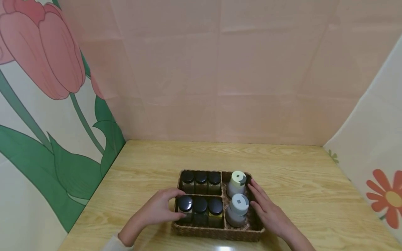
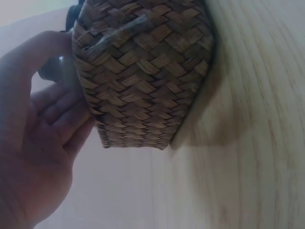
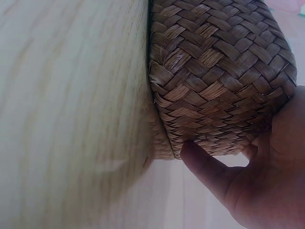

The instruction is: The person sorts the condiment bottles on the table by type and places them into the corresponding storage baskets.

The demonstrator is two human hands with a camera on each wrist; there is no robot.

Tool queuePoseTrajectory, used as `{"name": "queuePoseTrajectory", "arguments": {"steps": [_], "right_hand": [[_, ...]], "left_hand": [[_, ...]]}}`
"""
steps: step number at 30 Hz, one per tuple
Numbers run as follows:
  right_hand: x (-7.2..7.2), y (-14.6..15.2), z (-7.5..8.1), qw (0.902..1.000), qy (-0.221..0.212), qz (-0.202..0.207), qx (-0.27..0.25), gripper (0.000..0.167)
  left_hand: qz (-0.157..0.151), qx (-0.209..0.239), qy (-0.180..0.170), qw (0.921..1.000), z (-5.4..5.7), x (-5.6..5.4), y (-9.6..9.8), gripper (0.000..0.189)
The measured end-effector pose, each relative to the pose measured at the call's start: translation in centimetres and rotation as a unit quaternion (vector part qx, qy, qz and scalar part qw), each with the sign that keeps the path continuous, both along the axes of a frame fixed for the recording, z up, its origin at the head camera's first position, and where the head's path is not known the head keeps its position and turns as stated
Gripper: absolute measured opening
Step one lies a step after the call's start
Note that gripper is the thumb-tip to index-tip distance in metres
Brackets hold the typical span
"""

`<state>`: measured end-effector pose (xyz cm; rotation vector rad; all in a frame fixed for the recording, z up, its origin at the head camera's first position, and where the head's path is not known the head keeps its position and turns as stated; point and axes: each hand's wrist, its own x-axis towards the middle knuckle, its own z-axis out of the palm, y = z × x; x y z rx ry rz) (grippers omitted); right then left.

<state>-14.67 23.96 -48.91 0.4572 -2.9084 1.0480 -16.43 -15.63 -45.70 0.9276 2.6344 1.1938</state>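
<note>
A brown woven basket with compartments stands on the table. Several small black-lidded jars fill its left two compartments. My left hand reaches over the left rim and holds the front-left jar between thumb and fingers; in the left wrist view part of this jar shows beyond the woven wall. My right hand rests against the basket's right side with fingers extended, fingertips at the rim. Near them, two bottles with pale caps, a rear one and a front one, stand in the right compartment.
The light wood table extends around the basket. A plain pinkish cloth hangs behind it. Flower-printed cloths stand at the left and the right.
</note>
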Motion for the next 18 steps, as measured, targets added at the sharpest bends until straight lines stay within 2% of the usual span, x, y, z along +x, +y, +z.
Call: {"name": "queuePoseTrajectory", "arguments": {"steps": [9,18], "right_hand": [[-0.08,0.07,-0.11,1.0000,0.002,-0.001,0.003,0.054],[-0.13,0.07,-0.13,1.0000,0.002,0.001,-0.001,0.054]], "left_hand": [[-0.001,-0.018,-0.002,0.9998,-0.21,-0.05,0.03,0.051],[-0.006,-0.037,0.013,0.9992,-0.09,-0.06,0.19,0.051]]}}
